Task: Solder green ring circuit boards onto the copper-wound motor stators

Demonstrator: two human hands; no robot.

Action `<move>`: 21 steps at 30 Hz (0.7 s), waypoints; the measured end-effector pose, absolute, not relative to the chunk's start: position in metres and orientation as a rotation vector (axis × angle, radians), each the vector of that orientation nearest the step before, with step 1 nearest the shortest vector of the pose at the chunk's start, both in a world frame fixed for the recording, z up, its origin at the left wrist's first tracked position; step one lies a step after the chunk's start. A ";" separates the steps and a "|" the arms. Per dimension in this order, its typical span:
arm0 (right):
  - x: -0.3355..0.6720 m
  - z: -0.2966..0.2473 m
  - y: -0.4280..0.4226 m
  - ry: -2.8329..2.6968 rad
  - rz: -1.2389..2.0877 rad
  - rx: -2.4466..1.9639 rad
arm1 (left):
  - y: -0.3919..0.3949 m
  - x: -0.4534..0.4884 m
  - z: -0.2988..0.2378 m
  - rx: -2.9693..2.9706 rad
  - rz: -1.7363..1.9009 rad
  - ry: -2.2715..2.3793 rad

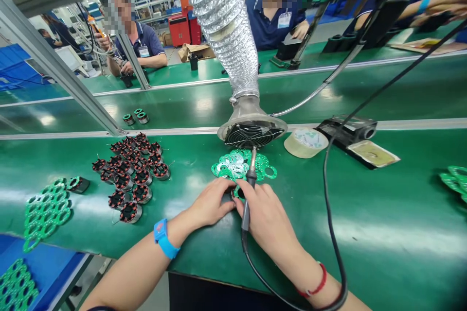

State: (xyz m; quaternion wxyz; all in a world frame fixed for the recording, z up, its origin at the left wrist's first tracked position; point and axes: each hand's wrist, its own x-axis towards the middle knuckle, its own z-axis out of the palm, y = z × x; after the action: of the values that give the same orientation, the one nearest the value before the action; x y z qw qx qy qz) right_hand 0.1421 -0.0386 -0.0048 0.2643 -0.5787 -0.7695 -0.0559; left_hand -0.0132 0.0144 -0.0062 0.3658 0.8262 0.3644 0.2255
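My left hand [211, 201] rests on the green bench with its fingers curled around a small round part [237, 193] that is mostly hidden between both hands. My right hand [268, 216] grips a soldering iron [250, 180] like a pen, tip pointing away from me, and its fingertips also touch the small part. Just beyond my fingers lies a heap of green ring-shaped circuit boards [241, 164]. The iron's black cable [330, 233] loops off to the right.
A fume-extraction fan [251, 132] on a silver duct stands behind the boards. Several wound motor stators [133, 170] lie at left, more green board panels [45, 209] further left, a tape roll [305, 142] and soldering stand [352, 131] at right. Other people sit across the conveyor.
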 end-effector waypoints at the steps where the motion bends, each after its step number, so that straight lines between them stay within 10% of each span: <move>1: 0.142 -0.005 -0.039 -2.077 -0.143 -1.566 | 0.014 -0.013 -0.006 2.122 0.578 0.942; 21: 0.154 -0.030 -0.046 -1.590 0.439 -1.456 | 0.002 0.000 0.008 2.366 0.615 0.981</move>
State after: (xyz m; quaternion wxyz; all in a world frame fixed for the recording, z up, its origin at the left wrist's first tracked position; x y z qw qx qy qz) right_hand 0.1544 -0.0457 -0.0300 0.4535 -0.5900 -0.6439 0.1777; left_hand 0.0004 0.0018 0.0082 0.2513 0.8694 0.3604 0.2259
